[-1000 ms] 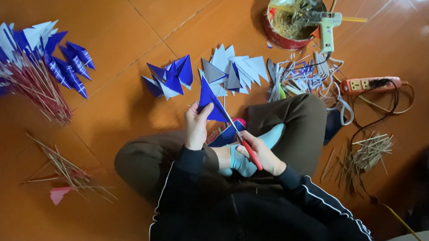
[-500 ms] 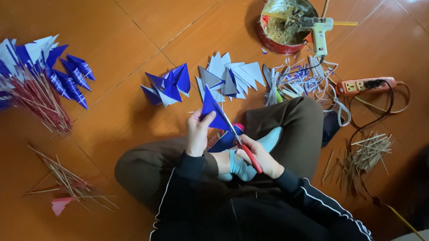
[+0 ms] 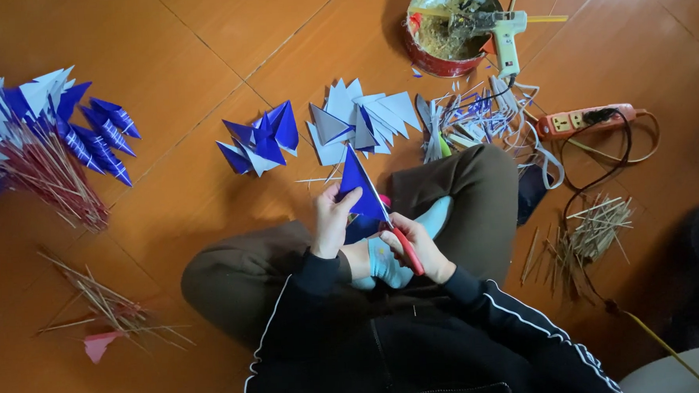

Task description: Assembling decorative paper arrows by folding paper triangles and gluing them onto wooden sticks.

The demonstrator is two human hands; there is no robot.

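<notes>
Orange tile floor (image 3: 201,38) w/ craft bits all over. Person sits cross-legged; left hand (image 3: 332,221) pinches a blue paper triangle (image 3: 359,194) held upright above the lap, right hand (image 3: 415,249) closed round a red-handled stick (image 3: 405,249) along the triangle's edge. Loose blue & white triangles (image 3: 346,126) lie just ahead, finished flags on sticks (image 3: 41,147) far left, glue gun (image 3: 506,34) on a red tin (image 3: 426,55), power strip (image 3: 586,119) to the right

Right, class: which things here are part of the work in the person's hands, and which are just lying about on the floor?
In hand:
left hand
right hand
blue paper triangle
red-ended stick

Lying about:
glue gun on the red tin
orange power strip
heap of finished flags
loose sticks
cut triangles
</notes>
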